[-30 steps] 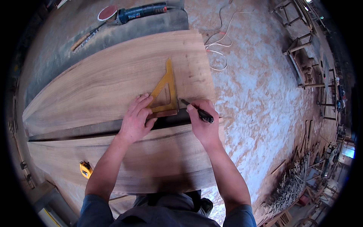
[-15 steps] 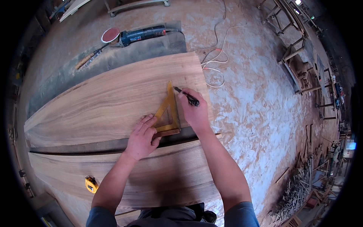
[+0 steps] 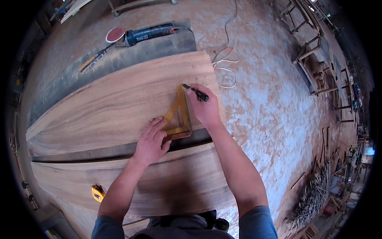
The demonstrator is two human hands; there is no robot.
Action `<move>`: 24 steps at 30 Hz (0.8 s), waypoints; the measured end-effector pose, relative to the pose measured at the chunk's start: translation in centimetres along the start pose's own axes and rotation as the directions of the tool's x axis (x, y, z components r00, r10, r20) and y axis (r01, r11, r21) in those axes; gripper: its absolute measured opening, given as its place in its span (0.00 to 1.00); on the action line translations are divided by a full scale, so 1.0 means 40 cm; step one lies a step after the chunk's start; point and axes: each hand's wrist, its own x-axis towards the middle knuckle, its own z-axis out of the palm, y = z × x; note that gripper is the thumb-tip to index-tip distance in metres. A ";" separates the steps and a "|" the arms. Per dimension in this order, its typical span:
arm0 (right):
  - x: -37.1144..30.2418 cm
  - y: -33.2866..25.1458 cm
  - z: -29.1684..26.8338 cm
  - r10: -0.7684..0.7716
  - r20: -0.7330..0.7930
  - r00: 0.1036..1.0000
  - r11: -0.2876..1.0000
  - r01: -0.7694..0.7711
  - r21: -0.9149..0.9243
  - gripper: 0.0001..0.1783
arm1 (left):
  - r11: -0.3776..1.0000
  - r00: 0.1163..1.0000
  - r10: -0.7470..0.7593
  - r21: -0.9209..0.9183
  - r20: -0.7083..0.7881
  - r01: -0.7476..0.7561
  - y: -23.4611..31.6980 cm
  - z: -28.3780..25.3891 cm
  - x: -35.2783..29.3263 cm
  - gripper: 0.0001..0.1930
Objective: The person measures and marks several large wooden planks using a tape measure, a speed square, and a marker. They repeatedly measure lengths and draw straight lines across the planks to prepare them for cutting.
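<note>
I'm seeing the L hand [image 3: 151, 139] gripping the left corner of a yellow triangle ruler [image 3: 184, 111], fingers lying close together over it, thumb sitting apart by the ruler's wood base [image 3: 179, 136]; how hard the thumb is pressing, I'm not able to tell from here; the ruler is lying on the far board [image 3: 99, 103], toward its right end, base running along that board's near edge, long tip pointing at the far edge.

R hand [image 3: 205, 109] is pinching a black pen [image 3: 201, 95] btwn thumb & fingers, pen tip sitting right beside the ruler's far tip; I'm not making out whether it's touching wood.

The near board [image 3: 171, 171] is lying alongside, w/ a dark gap running btwn the two; a yellow tape measure [image 3: 98, 193] is resting close to its near edge, toward the left end, just left of the L forearm.

Past the far board's far edge I'm seeing a blue-green grinder [image 3: 149, 33] w/ a reddish disc [image 3: 115, 34], lying by the far right corner of a dark bench [image 3: 171, 46]; a wood-handled tool [image 3: 86, 65] is lying nearby, just left of the disc; off the far board's right edge, a pale cord [image 3: 229, 49] is looping over the floor [image 3: 258, 119]; a heap of sticks [image 3: 314, 195] is lying well apart, to the right of both boards.
</note>
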 end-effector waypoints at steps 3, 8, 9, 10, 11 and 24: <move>-0.057 -0.022 -0.028 -0.092 0.003 0.996 0.995 0.092 -0.026 0.10 | 1.000 1.000 -0.014 0.013 0.006 0.014 -0.003 0.003 -0.007 0.13; -0.325 -0.063 -0.160 0.077 0.114 0.991 0.997 -0.076 -0.009 0.08 | 1.000 1.000 -0.007 0.023 0.007 0.007 0.003 0.005 -0.004 0.18; -0.369 -0.066 -0.190 0.170 0.144 0.975 0.985 -0.172 -0.001 0.08 | 0.999 0.999 -0.028 0.037 0.026 0.027 0.020 0.003 0.008 0.18; -0.394 -0.072 -0.205 0.170 0.126 0.977 0.984 -0.174 0.025 0.08 | 0.997 0.997 -0.054 0.063 0.049 0.051 0.031 -0.003 0.011 0.18; -0.408 -0.082 -0.215 0.164 0.111 0.980 0.984 -0.170 0.049 0.07 | 0.992 0.997 -0.035 0.125 0.067 0.026 0.034 -0.009 0.011 0.17; -0.597 0.036 -0.199 0.463 -0.102 0.880 0.705 -0.297 0.644 0.13 | 0.862 0.895 -0.420 -0.241 0.152 0.446 -0.245 -0.219 0.299 0.17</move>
